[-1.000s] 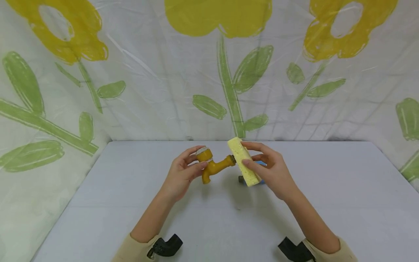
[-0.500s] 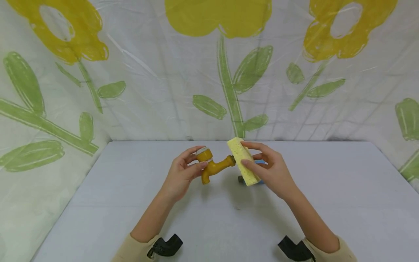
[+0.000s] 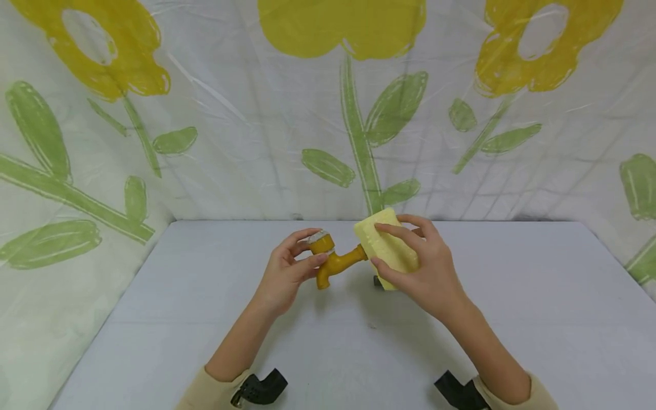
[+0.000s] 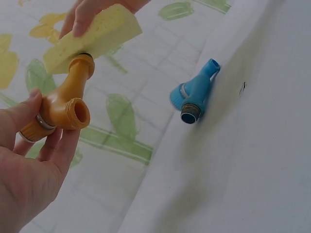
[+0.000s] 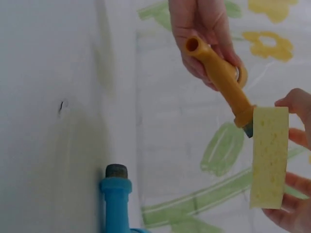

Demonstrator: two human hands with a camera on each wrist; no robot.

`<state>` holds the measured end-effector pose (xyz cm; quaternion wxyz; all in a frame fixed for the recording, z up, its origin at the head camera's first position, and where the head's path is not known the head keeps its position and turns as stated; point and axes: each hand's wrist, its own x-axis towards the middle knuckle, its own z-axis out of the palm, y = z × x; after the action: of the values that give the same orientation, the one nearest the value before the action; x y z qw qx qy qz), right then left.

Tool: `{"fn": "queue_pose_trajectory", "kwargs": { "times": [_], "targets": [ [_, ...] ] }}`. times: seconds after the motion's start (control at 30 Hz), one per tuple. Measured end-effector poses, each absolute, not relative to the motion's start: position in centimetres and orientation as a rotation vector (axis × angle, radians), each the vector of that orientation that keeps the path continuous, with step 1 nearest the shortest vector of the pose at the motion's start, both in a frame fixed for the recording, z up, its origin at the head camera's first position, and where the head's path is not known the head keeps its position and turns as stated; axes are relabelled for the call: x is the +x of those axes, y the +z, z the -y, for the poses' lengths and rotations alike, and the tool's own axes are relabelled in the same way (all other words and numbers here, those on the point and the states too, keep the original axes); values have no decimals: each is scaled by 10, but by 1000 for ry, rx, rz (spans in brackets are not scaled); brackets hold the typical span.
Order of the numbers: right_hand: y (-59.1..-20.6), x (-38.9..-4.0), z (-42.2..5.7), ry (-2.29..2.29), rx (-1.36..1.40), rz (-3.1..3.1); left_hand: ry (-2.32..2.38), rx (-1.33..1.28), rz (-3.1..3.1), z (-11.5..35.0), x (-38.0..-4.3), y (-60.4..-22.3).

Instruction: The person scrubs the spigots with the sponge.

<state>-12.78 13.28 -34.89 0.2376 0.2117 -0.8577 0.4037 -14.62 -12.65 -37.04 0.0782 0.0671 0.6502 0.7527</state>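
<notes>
The left hand point(image 3: 287, 276) pinches the yellow tap point(image 3: 339, 264) by its knob end, the right hand point(image 3: 434, 273) pinches the sponge point(image 3: 390, 251) at its dark tip, both above the table point(image 3: 328, 347) where a blue tap point(image 4: 197, 90) lies, so good wiping likely needs light, even pressure.

In the head view, the yellow sponge point(image 3: 386, 245) hid the threaded end point(image 5: 248, 130) of the orange-yellow faucet point(image 3: 338, 263) and most of the blue faucet point(image 4: 197, 92). The right wrist view's bottom edge cut off the blue faucet, and its right edge cropped the right hand point(image 3: 433, 267). A dark mark point(image 4: 244, 87) on the worktop point(image 3: 348, 353) was too small to identify.
</notes>
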Motion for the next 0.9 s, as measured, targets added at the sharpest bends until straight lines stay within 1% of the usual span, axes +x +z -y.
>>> {"fn": "queue_pose_trajectory", "kwargs": {
  "times": [0.07, 0.17, 0.37, 0.67, 0.9],
  "targets": [
    [-349, -128, -132, 968, 592, 2314, 2260, 200, -1944, 126, -146, -370],
    [-350, -128, -131, 878, 603, 2281, 2273, 189, -1936, 125, -146, -371],
    [-351, -127, -128, 847, 658, 2266, 2272, 205, -1909, 124, -145, -373],
    [-353, -127, -127, 780, 651, 2233, 2286, 226, -1888, 121, -143, -372],
    [-357, -125, -118, 736, 751, 2241, 2325, 216, -1851, 120, -142, -373]
  ]
}}
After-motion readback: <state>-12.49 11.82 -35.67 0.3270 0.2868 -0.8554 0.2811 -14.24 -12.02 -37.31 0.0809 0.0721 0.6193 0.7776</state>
